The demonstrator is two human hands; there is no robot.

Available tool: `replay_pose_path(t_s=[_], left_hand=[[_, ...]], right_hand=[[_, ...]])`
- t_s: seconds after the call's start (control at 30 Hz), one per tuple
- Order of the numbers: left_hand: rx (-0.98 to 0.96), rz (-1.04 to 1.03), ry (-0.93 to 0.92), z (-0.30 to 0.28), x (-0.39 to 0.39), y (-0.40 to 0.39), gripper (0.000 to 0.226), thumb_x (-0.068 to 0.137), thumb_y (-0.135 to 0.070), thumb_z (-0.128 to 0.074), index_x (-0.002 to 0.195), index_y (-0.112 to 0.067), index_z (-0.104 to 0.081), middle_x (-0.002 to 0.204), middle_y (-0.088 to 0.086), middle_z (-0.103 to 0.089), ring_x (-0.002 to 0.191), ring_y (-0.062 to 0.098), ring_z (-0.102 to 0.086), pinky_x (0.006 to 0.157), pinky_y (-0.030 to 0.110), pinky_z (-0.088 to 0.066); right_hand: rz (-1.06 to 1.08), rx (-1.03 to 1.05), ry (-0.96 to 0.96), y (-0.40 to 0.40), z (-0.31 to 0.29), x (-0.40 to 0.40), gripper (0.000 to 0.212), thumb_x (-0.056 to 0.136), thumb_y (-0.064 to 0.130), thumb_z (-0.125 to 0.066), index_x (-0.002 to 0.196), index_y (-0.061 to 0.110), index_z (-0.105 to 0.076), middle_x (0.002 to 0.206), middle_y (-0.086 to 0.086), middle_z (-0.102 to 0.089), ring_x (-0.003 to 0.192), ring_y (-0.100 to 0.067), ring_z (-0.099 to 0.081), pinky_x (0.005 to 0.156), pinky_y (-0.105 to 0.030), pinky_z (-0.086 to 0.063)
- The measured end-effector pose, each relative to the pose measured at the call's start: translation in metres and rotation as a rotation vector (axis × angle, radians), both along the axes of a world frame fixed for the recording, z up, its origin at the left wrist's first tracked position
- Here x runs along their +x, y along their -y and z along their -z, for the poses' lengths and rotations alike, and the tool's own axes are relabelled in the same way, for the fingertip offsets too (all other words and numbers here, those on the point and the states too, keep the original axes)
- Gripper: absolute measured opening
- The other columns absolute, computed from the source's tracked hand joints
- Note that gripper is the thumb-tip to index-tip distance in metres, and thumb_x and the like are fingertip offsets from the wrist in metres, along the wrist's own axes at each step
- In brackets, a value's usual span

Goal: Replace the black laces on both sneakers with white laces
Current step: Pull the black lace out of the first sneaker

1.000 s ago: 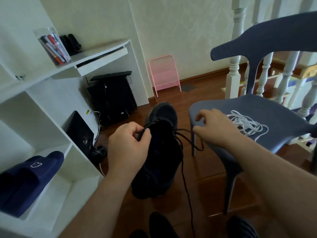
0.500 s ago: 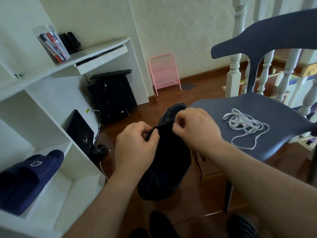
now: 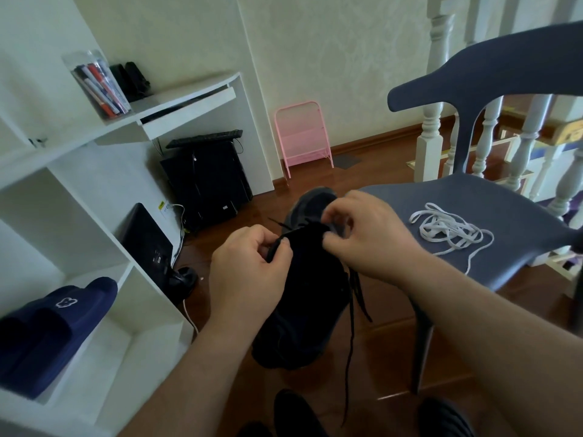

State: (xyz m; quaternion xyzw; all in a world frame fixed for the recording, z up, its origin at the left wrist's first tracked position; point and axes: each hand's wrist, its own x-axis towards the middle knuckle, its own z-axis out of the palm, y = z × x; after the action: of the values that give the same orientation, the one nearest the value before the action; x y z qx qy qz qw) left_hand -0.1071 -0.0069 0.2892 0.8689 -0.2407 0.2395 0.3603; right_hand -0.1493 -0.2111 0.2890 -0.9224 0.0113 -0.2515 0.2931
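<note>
Both hands now work the black sneaker: the right hand, away beside the chair a second ago, pinches the black lace at the eyelets beside the left hand, which pinches the tongue. Unlacing continues; white laces wait right of the grip.

A: L hand?
B: Forearm in from bottom-left, fingers curled, thumb and forefinger pinching.
A: R hand?
B: Forearm in from lower right, wrist bent inward, fingertips curled in a pinch, knuckles up. Hands near, not touching.
</note>
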Motion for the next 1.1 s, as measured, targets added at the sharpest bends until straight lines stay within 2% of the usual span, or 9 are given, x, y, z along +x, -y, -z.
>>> replay_pose_path(t_s=[0.13, 0.23, 0.33, 0.47, 0.57, 0.7, 0.8, 0.9, 1.1], left_hand=[[0.037, 0.023, 0.005, 0.003, -0.004, 0.007, 0.024, 0.094, -0.036, -0.071, 0.072, -0.031, -0.063, 0.068, -0.012, -0.055, 0.067, 0.006, -0.055, 0.054, 0.022, -0.043], [0.031, 0.015, -0.003, 0.004, -0.004, 0.007, 0.025, 0.094, -0.035, -0.071, 0.071, -0.030, -0.063, 0.068, -0.011, -0.056, 0.067, 0.006, -0.055, 0.056, 0.031, -0.047], [-0.023, -0.026, -0.021, 0.000, 0.002, 0.003, 0.022, 0.093, -0.033, -0.072, 0.073, -0.029, -0.066, 0.069, -0.010, -0.060, 0.068, 0.005, -0.058, 0.060, 0.034, -0.051], [0.022, 0.011, -0.007, 0.002, -0.004, 0.004, 0.023, 0.094, -0.032, -0.073, 0.072, -0.029, -0.065, 0.067, -0.011, -0.058, 0.068, 0.006, -0.057, 0.058, 0.024, -0.045], [0.003, 0.002, -0.036, 0.004, -0.003, 0.006, 0.025, 0.093, -0.032, -0.072, 0.070, -0.029, -0.063, 0.066, -0.010, -0.058, 0.066, 0.005, -0.057, 0.057, 0.022, -0.044], [-0.057, 0.002, -0.067, 0.000, 0.002, -0.004, 0.023, 0.093, -0.031, -0.073, 0.071, -0.029, -0.067, 0.066, -0.009, -0.062, 0.067, 0.007, -0.061, 0.060, 0.033, -0.053], [-0.054, 0.022, -0.053, -0.002, -0.001, -0.006, 0.025, 0.095, -0.031, -0.072, 0.070, -0.028, -0.066, 0.064, -0.008, -0.061, 0.067, 0.009, -0.061, 0.058, 0.033, -0.052], [-0.070, -0.009, -0.039, -0.001, 0.000, -0.006, 0.029, 0.094, -0.029, -0.071, 0.067, -0.026, -0.062, 0.062, -0.007, -0.058, 0.067, 0.011, -0.059, 0.057, 0.031, -0.047], [-0.154, -0.039, -0.038, 0.001, 0.004, -0.007, 0.029, 0.096, -0.026, -0.070, 0.069, -0.020, -0.059, 0.064, -0.004, -0.057, 0.067, 0.014, -0.056, 0.059, 0.031, -0.044]], right_hand=[[0.028, -0.146, 0.043, -0.022, 0.011, 0.006, 0.021, 0.092, 0.047, -0.068, 0.101, 0.029, -0.073, 0.093, 0.012, -0.053, 0.091, -0.012, -0.050, 0.079, -0.030, -0.047], [0.019, -0.164, 0.120, -0.025, 0.010, 0.007, 0.016, 0.095, 0.038, -0.066, 0.085, 0.026, -0.071, 0.082, 0.012, -0.052, 0.081, -0.010, -0.045, 0.072, -0.029, -0.043], [0.023, -0.092, 0.033, -0.017, 0.005, 0.007, 0.027, 0.085, 0.032, -0.067, 0.063, 0.026, -0.053, 0.069, 0.009, -0.053, 0.073, -0.010, -0.047, 0.064, -0.034, -0.046], [0.120, 0.004, -0.122, 0.002, 0.000, 0.003, 0.023, 0.079, 0.032, -0.067, 0.063, 0.019, -0.056, 0.062, 0.002, -0.058, 0.065, -0.016, -0.057, 0.058, -0.036, -0.051], [-0.048, -0.004, -0.285, 0.006, -0.001, -0.001, 0.026, 0.077, 0.029, -0.067, 0.061, 0.016, -0.051, 0.055, 0.006, -0.051, 0.058, -0.016, -0.052, 0.059, -0.032, -0.042], [0.002, 0.233, -0.145, 0.013, -0.003, -0.004, 0.028, 0.078, 0.017, -0.066, 0.059, 0.008, -0.046, 0.054, 0.002, -0.040, 0.054, -0.014, -0.038, 0.056, -0.031, -0.035], [0.181, 0.275, -0.094, 0.025, -0.003, -0.003, 0.019, 0.085, 0.026, -0.067, 0.070, 0.016, -0.061, 0.065, 0.008, -0.056, 0.069, -0.014, -0.055, 0.063, -0.031, -0.042], [0.245, 0.182, -0.246, 0.030, 0.003, -0.003, 0.023, 0.093, 0.045, -0.067, 0.103, 0.026, -0.062, 0.093, 0.012, -0.062, 0.095, -0.015, -0.058, 0.078, -0.032, -0.043], [0.031, 0.273, -0.181, 0.006, -0.004, -0.011, 0.042, 0.088, 0.062, -0.068, 0.084, 0.022, -0.056, 0.077, 0.006, -0.060, 0.070, -0.012, -0.056, 0.061, -0.030, -0.046]])
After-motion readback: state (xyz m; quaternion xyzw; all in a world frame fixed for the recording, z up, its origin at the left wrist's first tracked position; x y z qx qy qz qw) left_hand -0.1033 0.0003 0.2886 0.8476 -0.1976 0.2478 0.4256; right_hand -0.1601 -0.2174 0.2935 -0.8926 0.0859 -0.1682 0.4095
